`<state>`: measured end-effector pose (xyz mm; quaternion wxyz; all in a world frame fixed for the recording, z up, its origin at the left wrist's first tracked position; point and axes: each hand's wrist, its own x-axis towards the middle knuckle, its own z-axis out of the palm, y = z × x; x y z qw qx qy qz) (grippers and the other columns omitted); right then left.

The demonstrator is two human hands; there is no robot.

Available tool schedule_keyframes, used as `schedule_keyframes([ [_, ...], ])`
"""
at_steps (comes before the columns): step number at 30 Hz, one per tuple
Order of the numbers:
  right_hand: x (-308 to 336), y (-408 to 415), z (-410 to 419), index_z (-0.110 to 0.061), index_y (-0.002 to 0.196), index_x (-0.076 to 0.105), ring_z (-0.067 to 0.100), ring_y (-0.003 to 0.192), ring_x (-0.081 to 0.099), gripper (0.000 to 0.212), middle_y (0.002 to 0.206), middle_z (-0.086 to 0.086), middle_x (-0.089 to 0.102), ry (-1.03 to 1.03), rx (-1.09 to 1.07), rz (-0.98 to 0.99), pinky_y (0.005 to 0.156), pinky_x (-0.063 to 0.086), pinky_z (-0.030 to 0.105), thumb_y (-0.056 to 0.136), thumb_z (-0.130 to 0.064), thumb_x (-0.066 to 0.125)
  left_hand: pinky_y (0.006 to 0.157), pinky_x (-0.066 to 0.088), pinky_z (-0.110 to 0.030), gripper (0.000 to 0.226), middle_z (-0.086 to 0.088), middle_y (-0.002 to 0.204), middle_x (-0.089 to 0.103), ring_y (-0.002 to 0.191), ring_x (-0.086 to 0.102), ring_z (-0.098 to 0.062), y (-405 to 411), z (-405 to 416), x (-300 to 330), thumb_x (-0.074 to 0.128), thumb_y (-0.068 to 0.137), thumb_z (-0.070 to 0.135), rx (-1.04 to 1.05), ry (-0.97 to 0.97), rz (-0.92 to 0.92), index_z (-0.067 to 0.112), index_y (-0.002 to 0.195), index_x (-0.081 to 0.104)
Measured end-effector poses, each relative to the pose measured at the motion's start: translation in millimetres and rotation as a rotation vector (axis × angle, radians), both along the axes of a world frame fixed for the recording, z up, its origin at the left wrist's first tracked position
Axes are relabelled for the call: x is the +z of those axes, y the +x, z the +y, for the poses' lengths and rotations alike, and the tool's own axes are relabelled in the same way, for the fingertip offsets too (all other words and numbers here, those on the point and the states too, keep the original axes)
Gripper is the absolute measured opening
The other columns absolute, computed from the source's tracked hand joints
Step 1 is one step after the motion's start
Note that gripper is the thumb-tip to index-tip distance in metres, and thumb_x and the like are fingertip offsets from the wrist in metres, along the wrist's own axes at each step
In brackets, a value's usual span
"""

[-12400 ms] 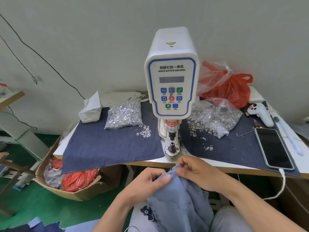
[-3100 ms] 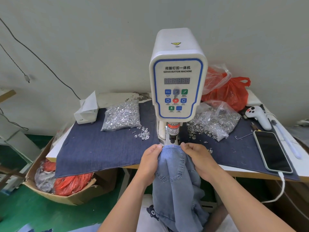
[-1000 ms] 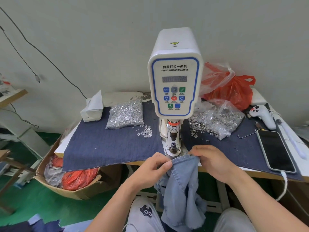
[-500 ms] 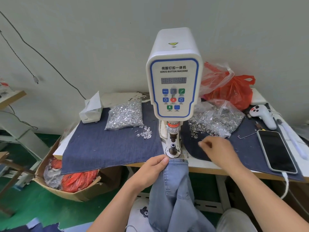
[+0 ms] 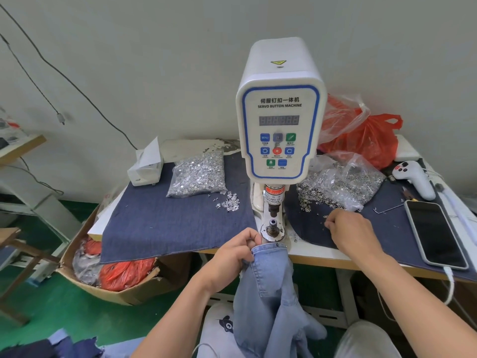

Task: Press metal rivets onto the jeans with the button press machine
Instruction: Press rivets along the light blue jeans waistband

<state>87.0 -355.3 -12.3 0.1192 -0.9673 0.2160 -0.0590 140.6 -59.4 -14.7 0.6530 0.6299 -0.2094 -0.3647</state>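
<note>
- Left hand [image 5: 233, 257] still pinches the light-blue denim jeans [image 5: 271, 285] just below the white button press machine [image 5: 280, 130].
- Right hand [image 5: 351, 231] has released them, fingers curled picking loose silver rivets [image 5: 325, 217]; whether it grips one is unclear.

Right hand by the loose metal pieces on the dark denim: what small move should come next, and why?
Probably pinch one loose rivet piece and carry it to the press's bare lower die. The right hand rests among the pieces, while the left hand holds the light blue jeans short of the die.
</note>
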Motion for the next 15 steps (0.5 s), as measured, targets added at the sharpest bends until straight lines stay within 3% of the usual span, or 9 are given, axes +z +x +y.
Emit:
schedule_keyframes([
  [4, 4, 0, 2, -0.02, 0.097, 0.073, 0.031, 0.094, 0.067, 0.012, 0.093, 0.006, 0.075, 0.086, -0.055, -0.06, 0.071, 0.04, 0.035, 0.101, -0.026, 0.063, 0.069, 0.048, -0.021, 0.021, 0.002, 0.088, 0.064, 0.079, 0.06, -0.01, 1, 6, 0, 0.066, 0.079, 0.014, -0.026, -0.021, 0.002, 0.027, 0.095, 0.069],
  [7, 4, 0, 3, -0.019, 0.098, 0.072, 0.032, 0.094, 0.067, 0.013, 0.093, 0.006, 0.074, 0.132, -0.063, -0.072, 0.073, 0.043, 0.038, 0.102, -0.027, 0.062, 0.076, 0.053, -0.023, 0.011, 0.003, 0.096, 0.069, 0.089, 0.065, -0.011, 0, 9, 0, 0.068, 0.1, 0.021, -0.017, 0.066, -0.14, 0.03, 0.106, 0.07],
  [15, 2, 5, 5, -0.014, 0.087, 0.054, 0.037, 0.086, 0.065, 0.029, 0.081, 0.008, 0.065, 0.174, -0.051, -0.045, 0.066, 0.036, 0.038, 0.107, -0.035, 0.05, 0.081, 0.056, -0.023, 0.012, -0.004, 0.103, 0.079, 0.093, 0.072, -0.013, -4, 6, 10, 0.069, 0.102, 0.015, 0.038, 0.124, -0.216, 0.025, 0.104, 0.075],
])
